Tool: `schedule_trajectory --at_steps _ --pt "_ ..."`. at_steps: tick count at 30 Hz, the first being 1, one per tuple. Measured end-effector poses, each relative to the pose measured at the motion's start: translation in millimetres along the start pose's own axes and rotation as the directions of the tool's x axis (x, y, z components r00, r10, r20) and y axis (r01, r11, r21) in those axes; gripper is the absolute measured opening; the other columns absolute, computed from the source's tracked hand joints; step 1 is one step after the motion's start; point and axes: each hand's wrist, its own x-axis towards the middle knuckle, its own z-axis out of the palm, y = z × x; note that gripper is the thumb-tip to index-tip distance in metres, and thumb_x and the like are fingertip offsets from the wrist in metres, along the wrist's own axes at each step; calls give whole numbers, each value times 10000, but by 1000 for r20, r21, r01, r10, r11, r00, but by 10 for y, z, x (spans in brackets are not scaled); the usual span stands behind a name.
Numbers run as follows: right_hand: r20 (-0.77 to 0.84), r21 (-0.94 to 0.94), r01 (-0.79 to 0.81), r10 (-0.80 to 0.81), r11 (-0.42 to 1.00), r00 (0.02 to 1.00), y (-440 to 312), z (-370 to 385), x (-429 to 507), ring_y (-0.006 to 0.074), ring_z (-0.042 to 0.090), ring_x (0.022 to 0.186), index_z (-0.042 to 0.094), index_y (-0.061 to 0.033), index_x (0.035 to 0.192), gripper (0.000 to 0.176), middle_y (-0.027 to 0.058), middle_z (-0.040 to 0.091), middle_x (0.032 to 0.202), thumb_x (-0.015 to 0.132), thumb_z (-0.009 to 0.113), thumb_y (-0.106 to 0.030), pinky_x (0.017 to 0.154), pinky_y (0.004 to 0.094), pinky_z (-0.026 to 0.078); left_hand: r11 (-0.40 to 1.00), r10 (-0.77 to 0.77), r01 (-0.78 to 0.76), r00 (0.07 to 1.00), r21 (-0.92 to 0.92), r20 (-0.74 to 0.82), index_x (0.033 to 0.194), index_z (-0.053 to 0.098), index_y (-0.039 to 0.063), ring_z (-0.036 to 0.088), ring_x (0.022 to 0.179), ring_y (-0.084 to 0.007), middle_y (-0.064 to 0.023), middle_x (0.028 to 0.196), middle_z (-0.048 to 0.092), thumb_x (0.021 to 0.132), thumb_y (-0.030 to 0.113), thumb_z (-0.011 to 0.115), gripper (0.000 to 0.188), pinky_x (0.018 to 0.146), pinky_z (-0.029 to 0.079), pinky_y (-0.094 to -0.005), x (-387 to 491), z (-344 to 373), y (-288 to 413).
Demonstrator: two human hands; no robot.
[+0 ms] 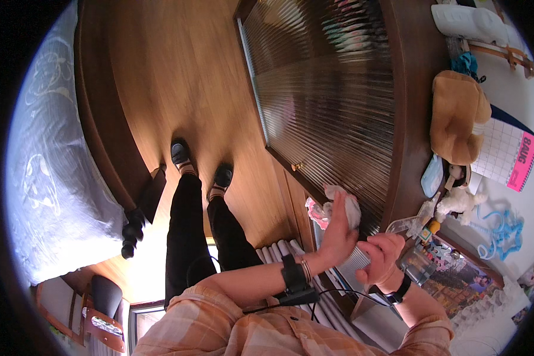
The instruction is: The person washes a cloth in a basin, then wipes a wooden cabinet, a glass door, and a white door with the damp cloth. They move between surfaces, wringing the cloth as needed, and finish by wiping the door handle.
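Note:
My left hand (338, 238), fingers stretched out, is against a crumpled white-and-pink soft bundle (352, 212) beside the reeded-glass cabinet door (320, 102). Its palm side is hidden, and whether the bundle is cloth or wrapped goods is unclear. A pink-and-white item with a scalloped edge (317, 212) shows just left of those fingers. Close by on the right, my right hand (382, 258) has its fingers curled over the edge of a second reeded-glass panel (355, 264), apparently an opened door. Part of that panel lies behind both hands.
On the cabinet top (416, 111) are a brown plush (456, 118), a light-blue case (432, 175), a white plush (460, 202) and a clear container (418, 264). A brass knob (297, 167) juts from the door. A bed (58, 169) stands left; grey curtains (285, 253) hang near my legs.

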Motion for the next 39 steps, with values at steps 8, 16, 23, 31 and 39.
schedule_trajectory --at_steps 8,16,23,31,39 --pt "6 -12 2 -2 1000 1000 6 -5 -14 212 501 842 660 -132 939 486 35 556 962 881 398 -537 773 375 346 978 -177 164 979 -131 -99 1451 150 100 387 1219 -256 -112 1265 385 761 -127 453 788 997 362 -329 446 -157 -451" --pt "58 5 59 -59 998 997 35 -29 -32 248 462 767 619 -67 894 520 98 511 934 898 378 -527 696 385 350 989 -137 125 975 -81 -173 1393 237 41 419 1220 -361 -203 1280 426 715 -60 518 741 1004 352 -367 1094 -513 -1197" --pt "40 -17 42 -42 999 998 28 -17 -45 233 463 756 608 -80 909 549 88 508 931 919 328 -552 706 383 344 947 -306 286 941 -143 -146 1222 455 -26 586 1029 -380 -275 1055 593 728 33 537 504 874 456 -385 1623 -926 -1394" --pt "59 -21 43 -42 999 997 31 -34 -71 223 462 751 597 -103 905 508 75 503 957 918 331 -536 700 394 334 993 39 -18 983 116 -178 1446 131 10 405 1249 -406 -232 1349 393 727 -79 520 823 1019 361 -379 560 -215 -140" --pt "54 -37 67 -65 997 996 53 -31 -75 223 465 786 597 -109 900 495 79 503 952 899 346 -535 730 395 326 986 -131 152 958 64 -255 1287 316 -14 466 1169 -435 -271 1201 481 748 -39 524 578 991 379 -400 1245 -589 -560"
